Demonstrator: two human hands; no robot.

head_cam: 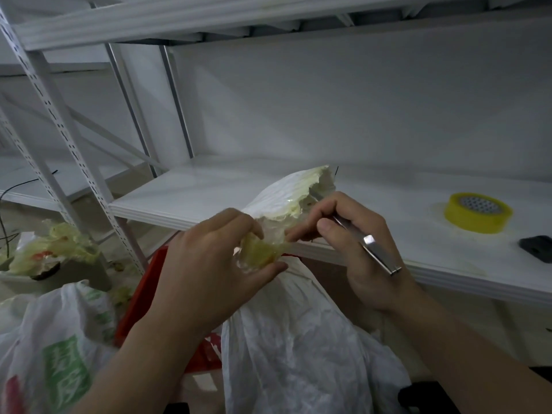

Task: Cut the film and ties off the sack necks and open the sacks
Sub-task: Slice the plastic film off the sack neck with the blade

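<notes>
The left hand (209, 264) has its grip pinched on a crumpled wad of yellowish clear film (260, 252) that comes off the neck of the white woven plastic sack (298, 339). The right hand (355, 243) grips a slim silver metal cutter (370, 243) like a pen, tip pointing up and left. The gathered neck (286, 192) rises between the hands, its long axis running from the left grip up and away toward the white shelf (185, 192). The cutter tip lies just beside the neck's right flank, so the right hand is nearer for the next cut, which I judge should run across the neck, not along it.
</notes>
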